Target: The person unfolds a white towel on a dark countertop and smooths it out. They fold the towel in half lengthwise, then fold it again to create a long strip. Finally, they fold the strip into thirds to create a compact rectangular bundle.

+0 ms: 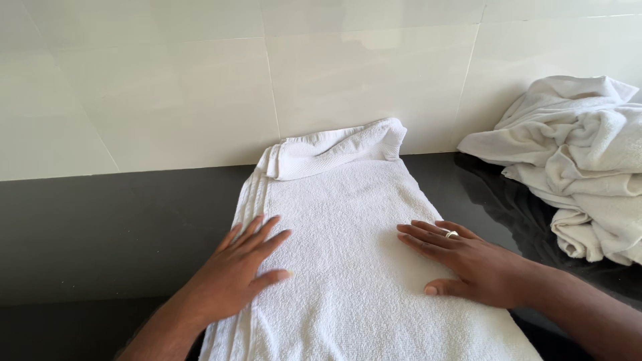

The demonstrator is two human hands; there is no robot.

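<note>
Head view looks down on a black counter (100, 227) backed by a pale tiled wall (167, 87). At the left, the left hand (244, 267) lies flat, palm down with fingers spread, on the left edge of a folded white towel (348, 254); it presses the cloth and grips nothing. The towel lies lengthwise on the counter, its far end bunched and curled up against the wall. Further right, the right hand (468, 264) also rests flat and released on the towel's right side, fingers pointing left, a ring (451, 234) on one finger. At the far right, a crumpled pile of white towels (582, 160) sits on the counter, apart from the folded one.
</note>
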